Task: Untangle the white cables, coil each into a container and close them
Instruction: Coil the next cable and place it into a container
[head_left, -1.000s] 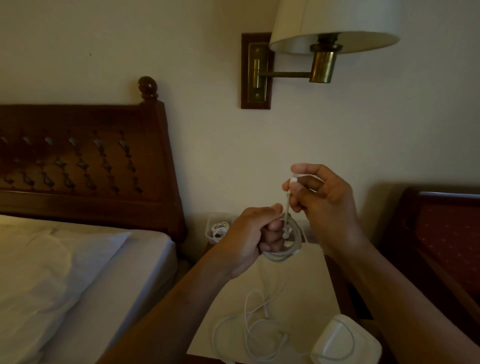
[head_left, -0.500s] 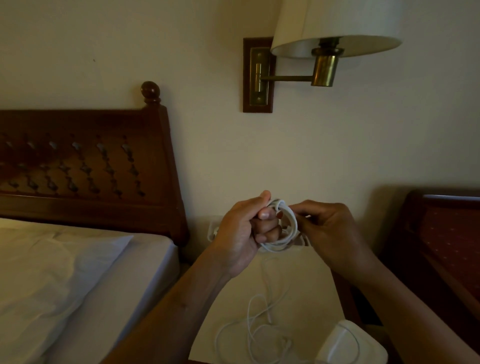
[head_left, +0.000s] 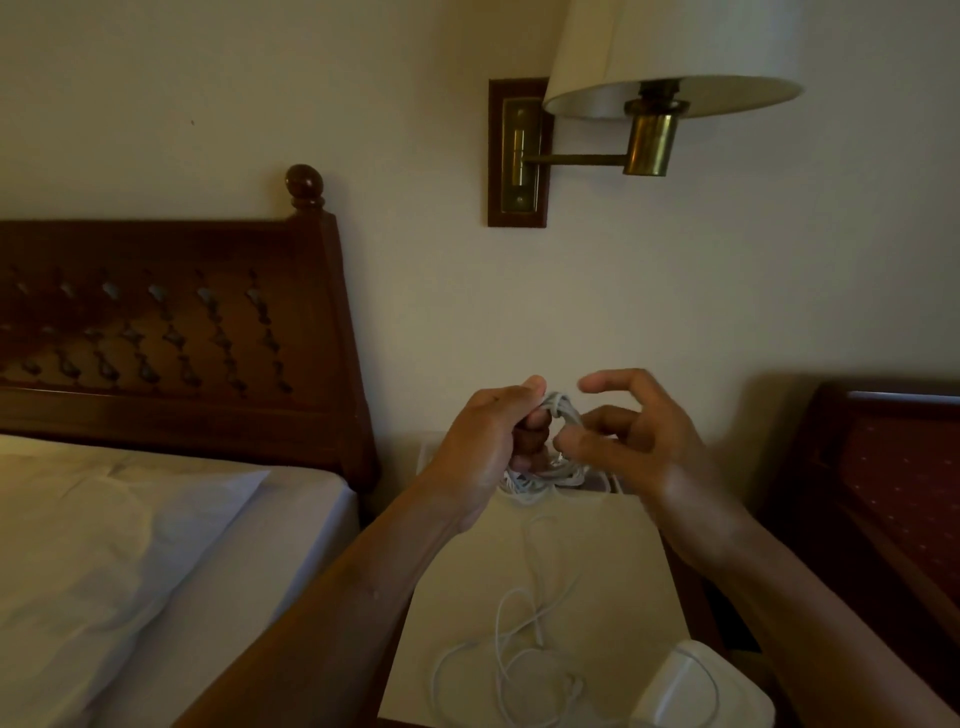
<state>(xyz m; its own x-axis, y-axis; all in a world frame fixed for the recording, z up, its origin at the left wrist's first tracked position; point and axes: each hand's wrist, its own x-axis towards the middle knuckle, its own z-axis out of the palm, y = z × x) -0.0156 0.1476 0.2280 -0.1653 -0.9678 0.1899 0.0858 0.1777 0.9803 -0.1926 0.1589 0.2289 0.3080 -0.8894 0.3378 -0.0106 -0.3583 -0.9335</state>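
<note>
Though dim throughout, clear enough to read. Filling the left side, a bed (head_left: 130, 571) under white sheets, backed by a dark carved wooden headboard (head_left: 156, 338) against the pale wall. High on that wall, a brass swing-arm wall lamp (head_left: 649, 150) with a cream shade. At the right edge, dark wooden furniture with red dotted upholstery (head_left: 893, 467); bed or chair, cannot tell. Between the two, a pale counter (head_left: 597, 561) running away towards the wall.

Up above the far half of the counter, both hands. Left hand (head_left: 488, 447) clenched round a coiled white cable (head_left: 563, 410), fingers curled through the ring, thumb along its top. Coil upright, long axis near vertical, open face turned towards the camera, lower turns sagging at the counter's far edge. Right hand (head_left: 639, 441) just beside the coil and released: fingers loosely spread, nothing pinched, slightly blurred; contact with the turns, cannot tell.

At the near right corner of the counter, a white container (head_left: 696, 691), rounded, cut off by the frame, a thin white strand draped across it. Left of it, a second white cable (head_left: 519, 649) lying loose in flat overlapping loops, one strand pointing up and right towards the hands. Behind the left hand, a sliver of a clear container (head_left: 427, 454), contents hidden.
</note>
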